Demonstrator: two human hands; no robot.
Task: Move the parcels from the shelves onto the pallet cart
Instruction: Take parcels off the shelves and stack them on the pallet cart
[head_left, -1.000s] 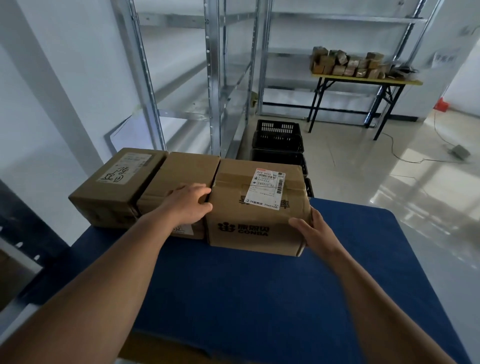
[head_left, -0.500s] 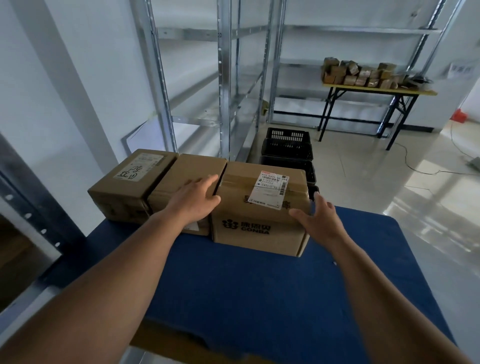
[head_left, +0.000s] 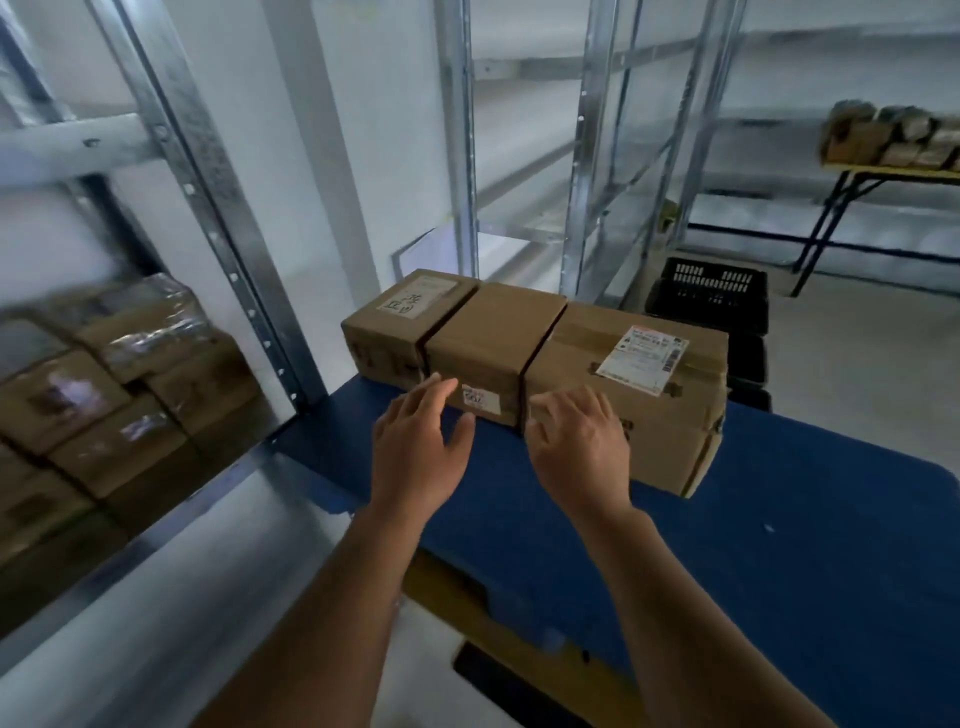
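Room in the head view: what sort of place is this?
Probably a parcel storeroom or small warehouse: metal shelving stacked with wrapped parcels, three cardboard boxes lined up on a blue cart, and black crates on the floor.

Three parcels (head_left: 519, 353) sit in a row on the blue cart (head_left: 779, 519) — both hands (head_left: 421, 457) hover empty, fingers relaxed.

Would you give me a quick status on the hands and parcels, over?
Left hand and right hand open, holding nothing. Three parcels in a row on the blue cart. More parcels on shelf at left. Nothing blocking.
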